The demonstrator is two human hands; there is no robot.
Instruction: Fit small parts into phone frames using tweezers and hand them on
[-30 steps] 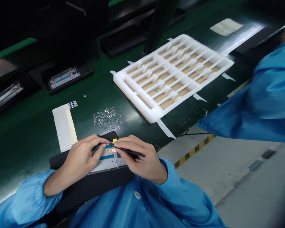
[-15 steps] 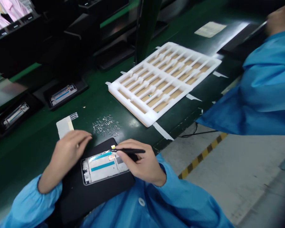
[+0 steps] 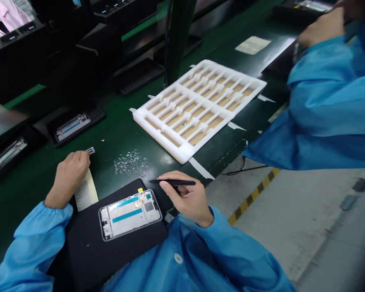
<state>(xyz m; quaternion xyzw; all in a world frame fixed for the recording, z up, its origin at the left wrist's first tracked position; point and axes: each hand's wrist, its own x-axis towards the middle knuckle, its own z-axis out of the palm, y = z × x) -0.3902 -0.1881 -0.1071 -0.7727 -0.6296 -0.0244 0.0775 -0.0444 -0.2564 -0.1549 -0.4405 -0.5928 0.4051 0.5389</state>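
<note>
A phone frame (image 3: 130,214) with a blue strip lies on a black pad (image 3: 88,251) at the near edge of the green belt. My right hand (image 3: 187,198) rests just right of it, closed around black tweezers (image 3: 173,182) that point left. My left hand (image 3: 68,176) is curled over the far end of a white strip sheet (image 3: 85,194) beside the pad, fingertips pinched at its striped end (image 3: 90,150). A scatter of small metal parts (image 3: 130,163) lies between my two hands.
A white foam tray (image 3: 197,107) with several slots is taped to the belt farther back. Two more phone frames on black pads (image 3: 71,125) (image 3: 8,152) sit at the left. A co-worker's blue sleeve (image 3: 322,109) fills the right side. A dark post (image 3: 176,36) stands behind the tray.
My left hand left the phone frame and moved left and away onto the white strip sheet. My right hand drew the tweezers back from the frame.
</note>
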